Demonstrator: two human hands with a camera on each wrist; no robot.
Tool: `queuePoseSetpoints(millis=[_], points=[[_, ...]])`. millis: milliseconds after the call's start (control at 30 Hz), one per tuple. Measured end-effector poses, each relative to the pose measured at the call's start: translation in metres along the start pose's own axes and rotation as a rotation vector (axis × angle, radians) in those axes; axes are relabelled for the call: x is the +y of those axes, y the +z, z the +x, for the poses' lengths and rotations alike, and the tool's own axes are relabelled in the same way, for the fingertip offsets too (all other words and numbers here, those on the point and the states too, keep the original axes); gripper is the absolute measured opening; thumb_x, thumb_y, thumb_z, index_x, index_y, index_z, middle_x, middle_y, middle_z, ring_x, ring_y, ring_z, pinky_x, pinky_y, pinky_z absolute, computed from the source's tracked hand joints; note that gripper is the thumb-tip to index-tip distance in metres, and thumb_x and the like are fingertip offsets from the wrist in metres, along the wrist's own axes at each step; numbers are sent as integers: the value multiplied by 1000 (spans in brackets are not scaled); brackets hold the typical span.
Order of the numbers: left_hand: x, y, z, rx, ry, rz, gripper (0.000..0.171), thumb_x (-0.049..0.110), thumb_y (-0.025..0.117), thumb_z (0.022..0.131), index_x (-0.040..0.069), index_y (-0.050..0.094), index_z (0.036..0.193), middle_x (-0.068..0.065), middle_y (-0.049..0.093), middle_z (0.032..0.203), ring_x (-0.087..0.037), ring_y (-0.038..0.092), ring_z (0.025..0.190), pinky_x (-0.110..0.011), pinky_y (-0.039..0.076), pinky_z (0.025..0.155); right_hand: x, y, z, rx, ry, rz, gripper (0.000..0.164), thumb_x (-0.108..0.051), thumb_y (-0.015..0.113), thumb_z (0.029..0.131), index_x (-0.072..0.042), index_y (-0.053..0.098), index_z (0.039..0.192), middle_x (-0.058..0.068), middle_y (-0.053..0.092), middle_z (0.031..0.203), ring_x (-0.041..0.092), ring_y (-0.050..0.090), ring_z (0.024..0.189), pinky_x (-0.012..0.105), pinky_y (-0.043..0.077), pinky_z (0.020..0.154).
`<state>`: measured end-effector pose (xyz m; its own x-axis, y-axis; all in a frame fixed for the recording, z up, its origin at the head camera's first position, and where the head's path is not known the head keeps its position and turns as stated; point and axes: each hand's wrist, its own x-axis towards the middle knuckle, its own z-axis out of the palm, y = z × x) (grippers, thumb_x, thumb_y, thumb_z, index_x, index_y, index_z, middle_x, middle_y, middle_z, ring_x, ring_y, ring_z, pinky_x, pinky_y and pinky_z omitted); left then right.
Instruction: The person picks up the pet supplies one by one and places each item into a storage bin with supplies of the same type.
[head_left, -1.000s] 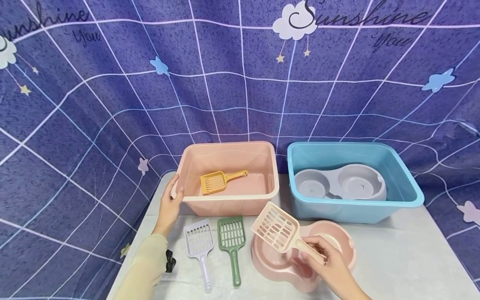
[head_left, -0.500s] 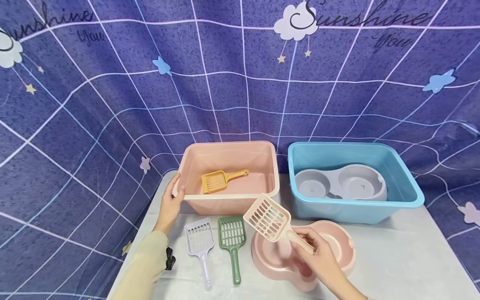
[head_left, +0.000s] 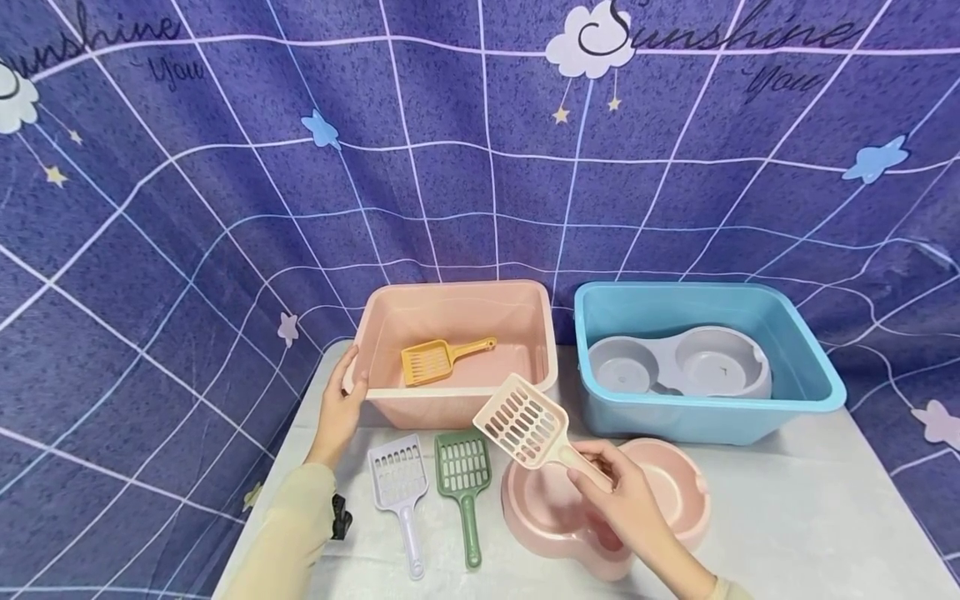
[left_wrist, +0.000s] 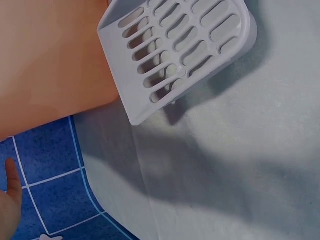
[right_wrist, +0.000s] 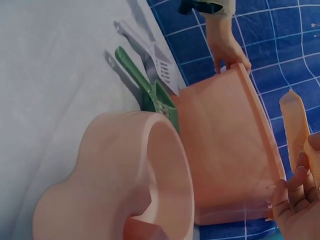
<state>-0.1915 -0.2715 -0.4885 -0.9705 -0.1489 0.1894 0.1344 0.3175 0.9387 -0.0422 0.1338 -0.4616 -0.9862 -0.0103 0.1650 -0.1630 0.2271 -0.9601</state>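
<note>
My right hand (head_left: 622, 500) grips the handle of a cream litter scoop (head_left: 522, 421). The slotted head points up and left, in front of the pink litter box (head_left: 442, 408) and above a pink double pet bowl (head_left: 525, 533). At the box's left front corner my left hand (head_left: 341, 412) holds the rim, also seen from the side in the right wrist view. A yellow litter scoop (head_left: 427, 362) lies inside that box. Side by side on the table in front are a lavender litter scoop (head_left: 399, 475) and a green litter scoop (head_left: 462, 467).
A blue litter box (head_left: 675, 421) stands at the back right, with a grey double pet bowl (head_left: 667, 354) inside. Patterned blue cloth (head_left: 480, 183) hangs behind and to the left of the white-covered table (head_left: 795, 517).
My right hand has carried the cream scoop left and slightly up, closer to the pink litter box. The left hand stays on the box's rim.
</note>
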Motion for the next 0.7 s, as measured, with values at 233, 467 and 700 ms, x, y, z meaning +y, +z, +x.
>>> queuePoseSetpoints(millis=[233, 467, 700], points=[[-1, 1, 1, 0, 9, 3, 53, 22, 53, 103, 21, 37, 154, 2, 29, 160, -22, 24, 146, -43, 22, 119, -7, 6, 7, -8, 22, 18, 28, -8, 76, 86, -8, 68, 113, 3, 69, 97, 9, 62, 86, 22, 54, 72], [24, 0, -6, -7, -1, -18, 54, 15, 54, 102, 9, 37, 153, -8, 30, 160, -28, 25, 145, -45, 23, 118, -14, 11, 14, -17, 37, 40, 28, -9, 76, 86, -9, 68, 114, 4, 70, 101, 12, 63, 90, 23, 54, 76], [25, 0, -7, -14, 18, -22, 55, 13, 56, 101, 7, 38, 152, -9, 31, 159, -29, 25, 145, -46, 23, 118, -18, 15, 18, -14, 25, 49, 28, -10, 76, 87, -10, 68, 114, 3, 69, 100, 12, 63, 89, 22, 53, 76]])
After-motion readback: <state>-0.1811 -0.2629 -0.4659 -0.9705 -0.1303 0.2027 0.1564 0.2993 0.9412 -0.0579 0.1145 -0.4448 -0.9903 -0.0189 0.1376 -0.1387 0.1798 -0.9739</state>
